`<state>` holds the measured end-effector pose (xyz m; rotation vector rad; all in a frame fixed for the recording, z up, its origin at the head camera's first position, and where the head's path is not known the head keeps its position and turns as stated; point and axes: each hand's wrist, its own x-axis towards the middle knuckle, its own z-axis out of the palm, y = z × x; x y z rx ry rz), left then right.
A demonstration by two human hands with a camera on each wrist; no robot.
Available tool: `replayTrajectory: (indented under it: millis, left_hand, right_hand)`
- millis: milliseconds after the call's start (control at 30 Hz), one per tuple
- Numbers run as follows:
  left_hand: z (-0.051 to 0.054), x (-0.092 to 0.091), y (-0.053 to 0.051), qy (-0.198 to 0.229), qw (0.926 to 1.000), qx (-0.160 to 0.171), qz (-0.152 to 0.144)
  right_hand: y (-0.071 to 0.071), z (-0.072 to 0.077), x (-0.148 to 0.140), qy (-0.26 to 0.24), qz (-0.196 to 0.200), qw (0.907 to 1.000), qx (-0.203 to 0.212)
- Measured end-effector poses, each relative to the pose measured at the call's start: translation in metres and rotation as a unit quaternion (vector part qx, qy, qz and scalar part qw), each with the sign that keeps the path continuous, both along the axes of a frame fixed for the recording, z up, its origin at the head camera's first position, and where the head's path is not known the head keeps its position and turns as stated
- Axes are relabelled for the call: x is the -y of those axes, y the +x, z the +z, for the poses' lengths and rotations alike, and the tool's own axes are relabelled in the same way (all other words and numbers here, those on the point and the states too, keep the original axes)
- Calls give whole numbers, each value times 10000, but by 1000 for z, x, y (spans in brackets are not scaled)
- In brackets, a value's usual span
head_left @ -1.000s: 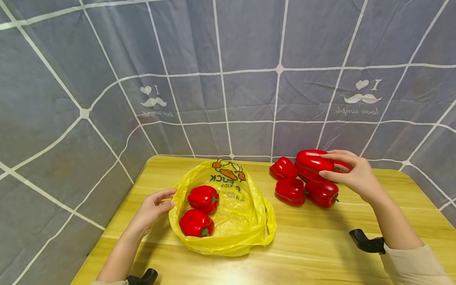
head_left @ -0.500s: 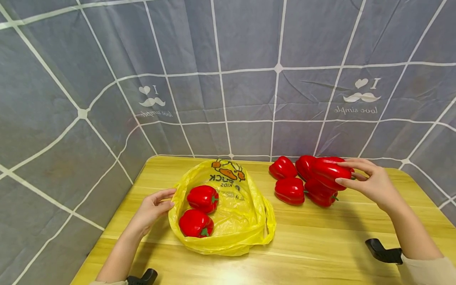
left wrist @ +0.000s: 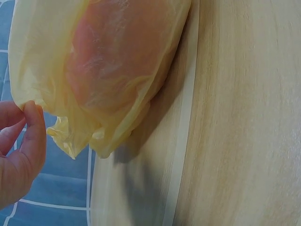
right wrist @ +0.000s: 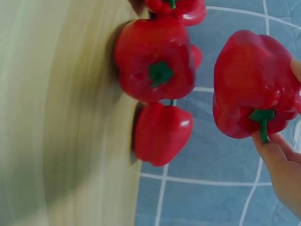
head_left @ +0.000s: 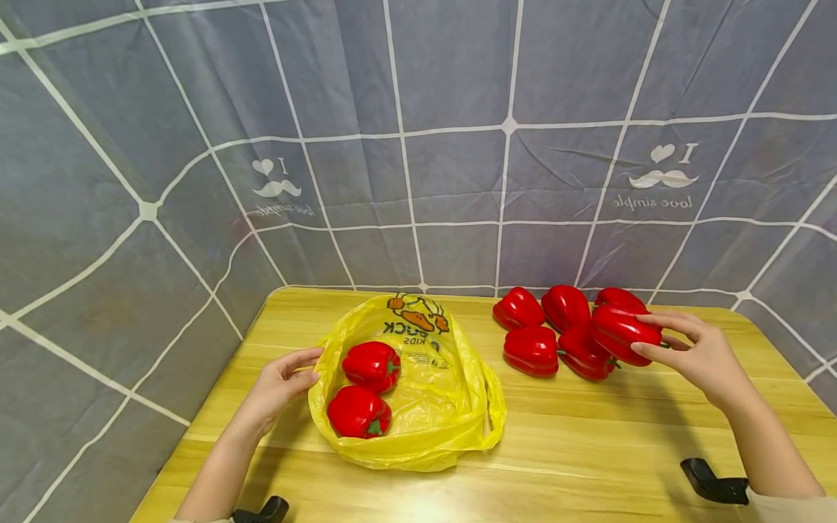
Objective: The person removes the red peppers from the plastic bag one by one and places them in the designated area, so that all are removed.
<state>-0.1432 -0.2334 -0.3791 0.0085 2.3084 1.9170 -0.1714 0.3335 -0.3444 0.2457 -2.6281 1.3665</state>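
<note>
My left hand (head_left: pixel 281 388) pinches the left rim of a yellow plastic bag (head_left: pixel 418 452) between thumb and fingers, also plain in the left wrist view. Two red bell peppers lie inside the open bag, a rear one (head_left: pixel 369 367) and a front one (head_left: pixel 356 412). Over at the right, my right hand (head_left: pixel 702 356) grips another red bell pepper (head_left: pixel 617 333) by its stem end. In the right wrist view this held pepper (right wrist: pixel 251 80) is off the table, its green stem beside the fingers. Several more bell peppers (head_left: pixel 531 351) are grouped just left of it.
The wooden table (head_left: pixel 556 450) ends against a grey-blue cloth backdrop (head_left: pixel 458 181) with white grid lines. One pepper (head_left: pixel 617 296) at the back is partly covered by the held one. Black wrist mounts (head_left: pixel 713 483) sit on both forearms.
My right hand has carried the held bell pepper to the right and slightly nearer, uncovering peppers behind it. The left hand and the bag have stayed in place.
</note>
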Motion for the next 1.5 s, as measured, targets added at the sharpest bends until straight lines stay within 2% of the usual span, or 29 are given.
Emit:
replayTrajectory:
  millis: [367, 567, 867, 1067, 1200, 1500]
  left_hand:
    - [0, 2, 1, -19, 10000, -5, 88]
    - [0, 1, 1, -52, 9999, 19, 86]
    - [0, 1, 1, -55, 9999, 37, 114]
    - [-3, 0, 1, -39, 9999, 10, 160]
    - [-4, 0, 1, 3, 9999, -5, 155]
    - [-2, 0, 1, -18, 9999, 37, 152]
  right_hand:
    - [3, -18, -26, -104, -526, 9985, 111]
    - [4, -26, -37, -103, -836, 9959, 327]
    - [5, -33, -45, -48, -996, 9946, 295]
    - [6, -42, -46, 64, -1163, 9913, 605]
    - [5, -50, -48, 61, -1217, 9903, 668]
    - [1, -63, -53, 680, -1330, 9851, 850]
